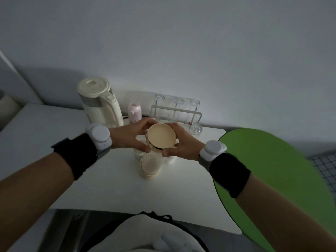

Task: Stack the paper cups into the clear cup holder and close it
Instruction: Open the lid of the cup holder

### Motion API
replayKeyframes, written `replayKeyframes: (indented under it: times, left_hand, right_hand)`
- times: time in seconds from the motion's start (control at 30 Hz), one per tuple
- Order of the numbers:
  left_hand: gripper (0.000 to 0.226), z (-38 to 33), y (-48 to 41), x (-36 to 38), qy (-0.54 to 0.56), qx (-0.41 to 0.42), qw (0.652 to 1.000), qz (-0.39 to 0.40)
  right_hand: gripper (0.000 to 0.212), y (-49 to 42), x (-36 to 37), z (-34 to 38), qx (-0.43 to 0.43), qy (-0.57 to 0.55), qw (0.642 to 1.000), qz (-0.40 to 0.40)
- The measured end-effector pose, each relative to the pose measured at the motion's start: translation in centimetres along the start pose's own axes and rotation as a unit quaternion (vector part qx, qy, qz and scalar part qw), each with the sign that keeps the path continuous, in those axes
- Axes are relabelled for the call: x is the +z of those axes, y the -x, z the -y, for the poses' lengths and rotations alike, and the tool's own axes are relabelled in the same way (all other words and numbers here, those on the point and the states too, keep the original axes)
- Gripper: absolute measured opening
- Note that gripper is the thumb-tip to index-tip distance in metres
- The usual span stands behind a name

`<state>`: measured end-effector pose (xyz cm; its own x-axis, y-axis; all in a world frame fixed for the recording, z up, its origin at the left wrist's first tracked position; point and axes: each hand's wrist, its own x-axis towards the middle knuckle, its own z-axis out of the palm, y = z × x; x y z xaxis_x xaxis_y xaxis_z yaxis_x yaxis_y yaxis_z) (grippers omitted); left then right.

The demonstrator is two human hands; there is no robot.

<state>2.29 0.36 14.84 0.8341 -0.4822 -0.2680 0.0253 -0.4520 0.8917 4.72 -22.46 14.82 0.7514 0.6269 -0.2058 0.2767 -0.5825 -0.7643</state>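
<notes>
Cream lid (161, 135) was held atop the clear cup holder (151, 163).
Its rim was gripped by the curled left hand (127, 136) and right hand (183, 143).

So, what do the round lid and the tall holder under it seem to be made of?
The lid looks like matte cream plastic: smooth, even colour, no glare. The holder looks like clear ribbed plastic, since pale contents show through its fluted wall; glass cannot be excluded in this dim light.

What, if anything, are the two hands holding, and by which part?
The left hand and right hand grip the cream lid by its rim, atop the clear cup holder.
</notes>
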Motion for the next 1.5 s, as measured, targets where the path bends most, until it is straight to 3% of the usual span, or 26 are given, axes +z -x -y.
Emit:
replayKeyframes:
  times: [0.13,0.23,0.33,0.4,0.53,0.7,0.9,1.03,1.2,1.5]
  left_hand:
    - [0.072,0.6,0.6,-0.4,0.090,-0.018,0.995,0.028]
    - [0.048,0.0,0.4,0.3,0.196,-0.052,0.979,-0.024]
    - [0.041,0.0,-0.1,1.0,0.169,-0.042,0.980,-0.099]
    - [0.038,0.1,-0.3,1.1,0.150,-0.030,0.979,-0.133]
    - [0.024,0.4,-0.8,1.3,0.143,0.006,0.973,-0.181]
    - [0.016,0.3,-1.3,1.3,0.137,-0.001,0.970,-0.202]
    - [0.015,0.4,-1.5,0.9,0.148,-0.010,0.968,-0.204]
    - [0.008,0.0,-1.3,0.6,0.079,0.000,0.975,-0.208]
    - [0.016,-0.4,-1.3,0.2,0.001,0.018,0.975,-0.222]
    - [0.013,-0.3,-1.5,0.5,-0.008,0.016,0.968,-0.249]
  right_hand:
    - [0.092,-0.9,0.4,0.7,0.002,0.059,0.998,-0.036]
    - [0.088,-1.3,1.4,1.2,0.015,0.058,0.997,-0.055]
    - [0.074,-1.2,1.4,1.4,0.031,-0.001,0.999,-0.021]
    - [0.053,-0.9,0.7,1.1,0.041,-0.056,0.997,-0.013]
    - [0.023,-0.4,0.2,0.1,0.005,-0.106,0.987,-0.117]
    - [0.031,-0.1,-1.0,1.0,-0.055,-0.086,0.986,-0.135]
    - [0.014,-0.5,-2.5,2.5,-0.070,-0.047,0.992,-0.097]
    - [0.013,-0.9,-2.9,3.4,-0.075,-0.011,0.994,-0.079]
    - [0.013,-1.2,-2.6,3.8,-0.083,0.042,0.995,-0.028]
    - [0.020,-0.7,-1.3,3.3,-0.162,0.129,0.978,0.013]
